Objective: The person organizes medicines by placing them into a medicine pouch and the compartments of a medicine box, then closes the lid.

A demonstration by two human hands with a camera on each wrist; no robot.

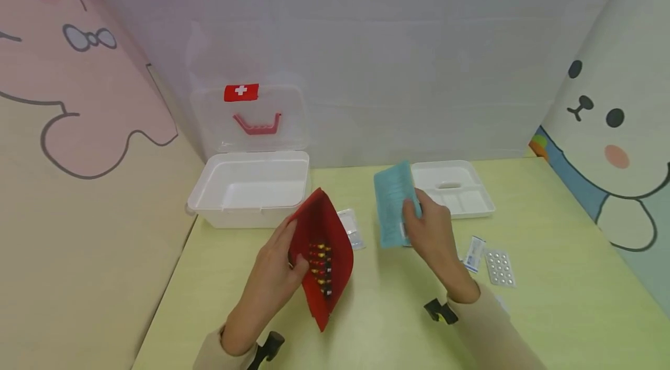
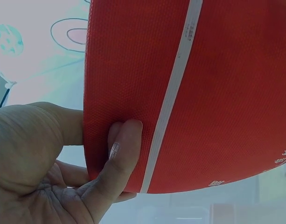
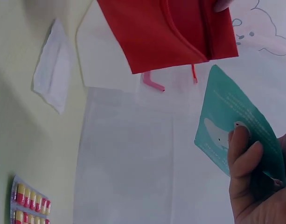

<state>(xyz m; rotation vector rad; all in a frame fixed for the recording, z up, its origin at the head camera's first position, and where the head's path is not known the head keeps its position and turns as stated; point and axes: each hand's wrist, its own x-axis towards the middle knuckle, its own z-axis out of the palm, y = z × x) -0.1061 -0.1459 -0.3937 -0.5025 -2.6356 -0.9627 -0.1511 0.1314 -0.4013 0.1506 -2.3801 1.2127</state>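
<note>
My left hand (image 1: 274, 271) pinches one side of a red fabric pouch (image 1: 335, 253), thumb on one face and fingers on the other. The pouch is tilted with its mouth gaping; inside shows a row of small yellow, red and dark pieces, kind unclear. A pale stripe runs down its outer face in the left wrist view. My right hand (image 1: 431, 227) grips a flat teal packet (image 1: 392, 204) by its right edge, raised above the table and apart from the pouch. A white animal print shows on the packet (image 3: 226, 126) in the right wrist view.
A white first-aid box (image 1: 246, 216) stands open at the back left, its clear lid upright. A white divided tray (image 1: 473, 210) is at the back right. On the table lie a white packet (image 1: 352, 230), a small sachet (image 1: 474, 253), a pill blister (image 1: 499, 268) and a capsule blister (image 3: 31, 203).
</note>
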